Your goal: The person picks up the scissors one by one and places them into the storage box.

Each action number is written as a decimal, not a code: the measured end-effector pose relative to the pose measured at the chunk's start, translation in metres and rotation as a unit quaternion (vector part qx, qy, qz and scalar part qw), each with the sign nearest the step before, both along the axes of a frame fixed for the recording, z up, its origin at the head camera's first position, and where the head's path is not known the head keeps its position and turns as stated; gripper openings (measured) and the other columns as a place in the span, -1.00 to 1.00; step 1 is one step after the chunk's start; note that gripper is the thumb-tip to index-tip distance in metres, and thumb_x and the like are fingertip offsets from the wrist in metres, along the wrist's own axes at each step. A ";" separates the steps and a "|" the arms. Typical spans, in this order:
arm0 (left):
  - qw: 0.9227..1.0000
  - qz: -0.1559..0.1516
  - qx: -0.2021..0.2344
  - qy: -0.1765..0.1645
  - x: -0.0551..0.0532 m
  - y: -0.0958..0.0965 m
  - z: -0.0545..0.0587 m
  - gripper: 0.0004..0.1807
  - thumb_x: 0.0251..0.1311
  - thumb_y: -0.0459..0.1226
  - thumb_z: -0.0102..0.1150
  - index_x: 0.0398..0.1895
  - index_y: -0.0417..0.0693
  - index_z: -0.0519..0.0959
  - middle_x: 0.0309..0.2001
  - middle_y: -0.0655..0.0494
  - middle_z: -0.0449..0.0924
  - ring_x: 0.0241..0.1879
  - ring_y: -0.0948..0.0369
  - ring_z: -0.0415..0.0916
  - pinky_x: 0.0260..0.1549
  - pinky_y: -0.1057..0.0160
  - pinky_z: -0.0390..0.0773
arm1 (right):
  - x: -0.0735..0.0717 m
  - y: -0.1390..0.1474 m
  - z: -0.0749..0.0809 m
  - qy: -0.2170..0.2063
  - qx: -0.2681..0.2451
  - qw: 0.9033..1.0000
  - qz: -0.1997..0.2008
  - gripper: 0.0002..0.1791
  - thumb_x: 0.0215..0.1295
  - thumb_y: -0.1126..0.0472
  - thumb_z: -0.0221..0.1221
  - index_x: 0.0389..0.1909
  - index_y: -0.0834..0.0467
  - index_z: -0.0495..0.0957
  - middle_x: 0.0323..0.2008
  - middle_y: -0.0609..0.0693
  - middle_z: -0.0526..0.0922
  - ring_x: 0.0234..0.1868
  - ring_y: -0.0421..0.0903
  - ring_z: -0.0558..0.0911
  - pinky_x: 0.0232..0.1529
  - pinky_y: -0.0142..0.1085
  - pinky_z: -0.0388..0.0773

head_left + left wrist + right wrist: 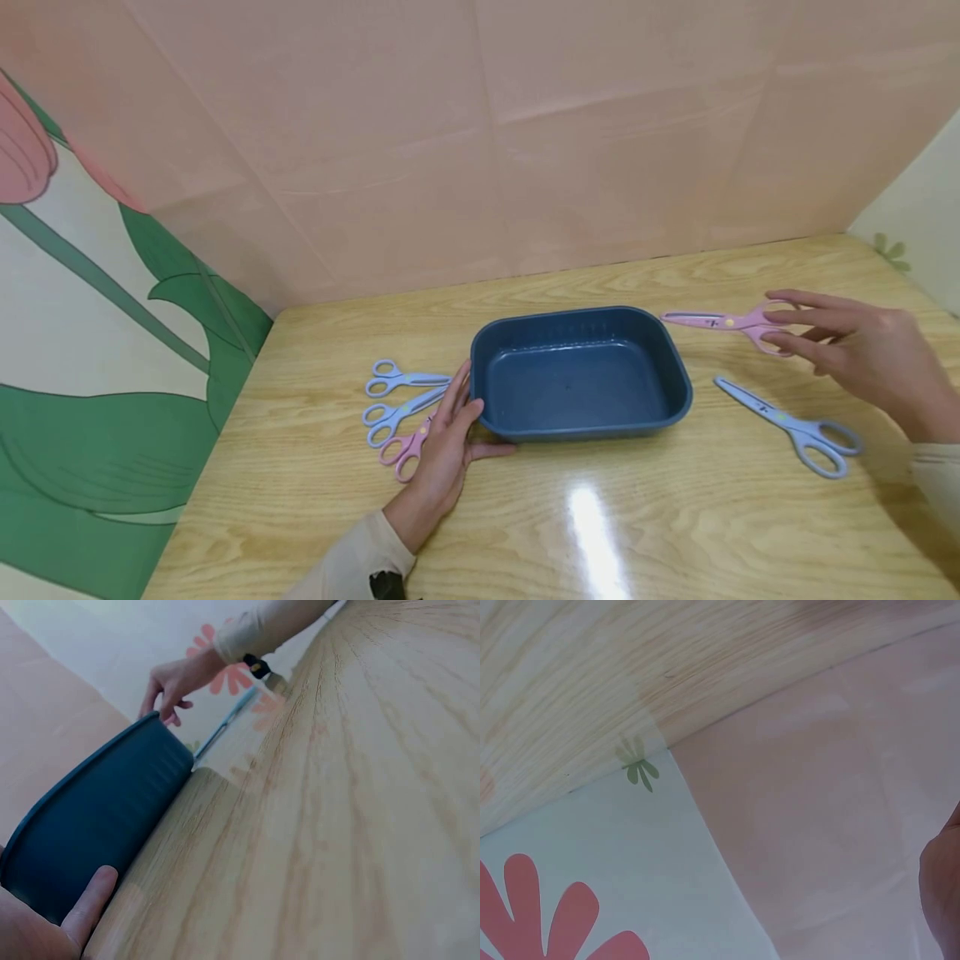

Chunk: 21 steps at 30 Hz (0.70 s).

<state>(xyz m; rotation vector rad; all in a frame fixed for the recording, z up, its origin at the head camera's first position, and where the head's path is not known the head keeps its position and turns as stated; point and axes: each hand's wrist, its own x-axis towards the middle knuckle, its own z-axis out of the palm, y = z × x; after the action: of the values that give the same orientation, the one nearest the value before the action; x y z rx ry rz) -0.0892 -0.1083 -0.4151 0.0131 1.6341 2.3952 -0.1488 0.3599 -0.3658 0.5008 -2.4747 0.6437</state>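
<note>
A dark blue plastic tray [581, 432] sits on the table. My left hand [446, 450] lies against its left end, fingers straight along the wall. The left thumb [90, 904] presses on the tray's front side in the left wrist view. On the right, my right hand [862, 342] holds the handle rings of pink scissors [731, 322], with fingertips and thumb at the loops. Their blades point left, the tip close to the tray's back right corner. Blue scissors [787, 423] lie below the right hand, handles toward the right.
Left of the tray lie two blue scissors [405, 412] and another pink pair [408, 447], partly hidden by the left hand. A pink-covered wall [480, 167] rises behind the wooden table [300, 492]. Painted side walls stand at left and right.
</note>
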 end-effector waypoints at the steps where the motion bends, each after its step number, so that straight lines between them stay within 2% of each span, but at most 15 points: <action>1: 1.000 0.000 -0.001 -0.001 0.000 0.000 0.000 -0.39 0.52 -0.20 -0.08 0.53 0.47 0.10 0.59 0.21 -0.03 0.42 -0.09 0.28 -0.21 -0.10 0.75 | 0.000 0.000 0.000 0.003 0.000 1.000 0.001 -0.44 -0.10 0.33 0.52 0.04 0.05 0.71 -0.02 -0.89 0.38 -0.57 -0.77 0.45 -0.71 -0.63 0.35; 8: 1.000 0.002 0.000 0.000 -0.001 0.000 -0.001 -0.39 0.51 -0.21 -0.08 0.53 0.47 0.10 0.59 0.23 -0.04 0.39 -0.11 0.32 -0.23 -0.07 0.76 | -0.001 -0.005 0.002 0.022 0.014 0.999 0.029 -0.51 -0.23 0.41 0.54 -0.12 0.15 0.76 0.12 -0.78 0.38 -0.42 -0.86 0.43 -0.67 -0.67 0.38; 11: 1.000 0.002 0.003 0.003 -0.001 -0.001 -0.001 -0.38 0.51 -0.21 -0.07 0.53 0.45 0.10 0.60 0.21 -0.05 0.40 -0.11 0.30 -0.23 -0.07 0.76 | -0.002 -0.006 0.002 0.028 0.020 0.999 0.036 -0.52 -0.25 0.40 0.54 -0.15 0.16 0.77 0.13 -0.77 0.38 -0.43 -0.85 0.43 -0.65 -0.68 0.38; 16: 1.000 0.003 0.004 0.000 0.000 -0.001 -0.002 -0.37 0.50 -0.22 -0.06 0.54 0.43 0.09 0.59 0.19 -0.04 0.42 -0.09 0.27 -0.23 -0.09 0.75 | -0.001 -0.009 -0.001 0.022 0.025 0.999 0.033 -0.43 -0.24 0.35 0.55 -0.06 0.04 0.75 0.08 -0.76 0.44 -0.45 -0.83 0.43 -0.64 -0.67 0.37; 21: 1.000 0.002 0.004 -0.005 0.000 -0.001 -0.002 -0.38 0.50 -0.20 -0.06 0.53 0.45 0.10 0.59 0.19 -0.03 0.41 -0.08 0.29 -0.21 -0.09 0.75 | -0.001 -0.015 -0.003 0.025 0.020 0.998 0.050 -0.44 -0.28 0.38 0.56 -0.10 0.07 0.77 0.11 -0.72 0.45 -0.37 -0.86 0.44 -0.66 -0.66 0.35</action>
<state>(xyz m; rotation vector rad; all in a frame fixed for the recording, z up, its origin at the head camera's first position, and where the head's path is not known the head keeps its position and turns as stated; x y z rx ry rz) -0.0894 -0.1091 -0.4167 -0.0005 1.6212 2.4001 -0.1500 0.3444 -0.3687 0.6519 -2.4327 0.6144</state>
